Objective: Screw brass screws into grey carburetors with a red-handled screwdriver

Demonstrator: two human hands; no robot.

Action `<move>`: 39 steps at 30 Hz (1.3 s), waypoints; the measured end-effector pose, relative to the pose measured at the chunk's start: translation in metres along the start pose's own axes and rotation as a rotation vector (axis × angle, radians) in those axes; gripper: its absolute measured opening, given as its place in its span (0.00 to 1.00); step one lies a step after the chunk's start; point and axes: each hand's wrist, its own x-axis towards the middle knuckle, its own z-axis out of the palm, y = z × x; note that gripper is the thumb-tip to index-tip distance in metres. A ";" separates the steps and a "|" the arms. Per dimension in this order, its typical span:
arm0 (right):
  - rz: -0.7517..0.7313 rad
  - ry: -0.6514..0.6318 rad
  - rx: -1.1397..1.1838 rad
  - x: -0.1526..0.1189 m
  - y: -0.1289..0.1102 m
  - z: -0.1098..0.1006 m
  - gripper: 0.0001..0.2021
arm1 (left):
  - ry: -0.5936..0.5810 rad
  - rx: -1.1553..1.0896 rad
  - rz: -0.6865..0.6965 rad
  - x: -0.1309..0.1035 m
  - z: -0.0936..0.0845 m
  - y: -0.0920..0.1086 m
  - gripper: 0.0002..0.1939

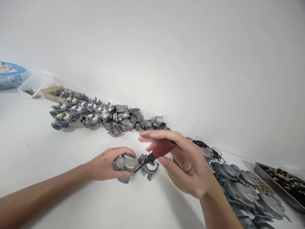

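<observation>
My left hand (116, 163) grips a grey metal carburetor (130, 163) against the white table, bowl side up. Between the thumb and fingers of my right hand (188, 162) is a screwdriver (164, 148) with a red ribbed handle; some fingers are stretched out and slightly blurred. Its dark shaft slants down to the left, and the tip meets a screw at the edge of the carburetor's bowl. Just right of that, a second carburetor body (151, 168) with a white float lies partly behind the screwdriver.
Carburetor bodies with white floats (76, 109) stand at the back left, beside piled metal bowls (121, 117). Assembled carburetors (243, 192) crowd the right, near a metal tray (288, 194) of small parts. A clear bin (39, 82) and blue-rimmed basket (14, 74) stand far left.
</observation>
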 end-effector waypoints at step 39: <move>-0.078 0.337 -0.080 -0.004 -0.010 -0.004 0.30 | -0.014 0.247 0.250 -0.005 -0.023 0.002 0.18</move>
